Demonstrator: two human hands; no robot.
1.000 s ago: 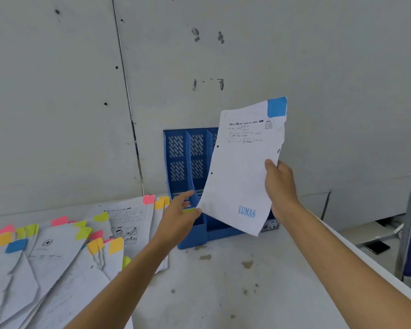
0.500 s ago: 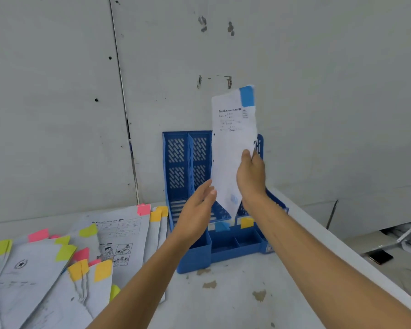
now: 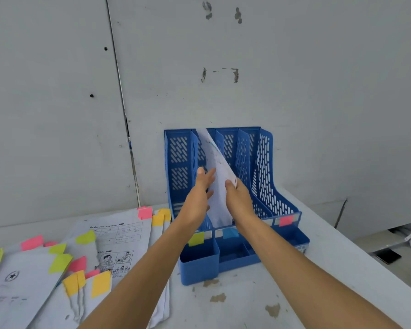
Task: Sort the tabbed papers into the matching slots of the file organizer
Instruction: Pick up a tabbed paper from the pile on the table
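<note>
A blue file organizer point(image 3: 263, 162) stands against the wall, with colour labels on its front: green point(image 3: 196, 239), blue point(image 3: 230, 233) and pink point(image 3: 285, 220). A white sheet of paper point(image 3: 217, 186) stands on edge in the slot behind the blue label, leaning left; its tab is hidden. My right hand point(image 3: 237, 198) pinches the sheet's near edge. My left hand point(image 3: 199, 193) lies flat against the sheet's left face with fingers straight. A spread of white papers point(image 3: 57, 269) with pink, yellow, orange and green tabs lies on the table to the left.
The white table point(image 3: 247, 305) has brown chipped spots in front of the organizer. Its right edge runs diagonally; beyond it, lower down, lie a dark phone point(image 3: 388, 255) and white metal parts. A grey panel wall is right behind the organizer.
The blue-tabbed sheet, held up in my right hand, has come down into the organizer's blue-labelled slot. My left hand moved up from the organizer's front and now lies against the sheet.
</note>
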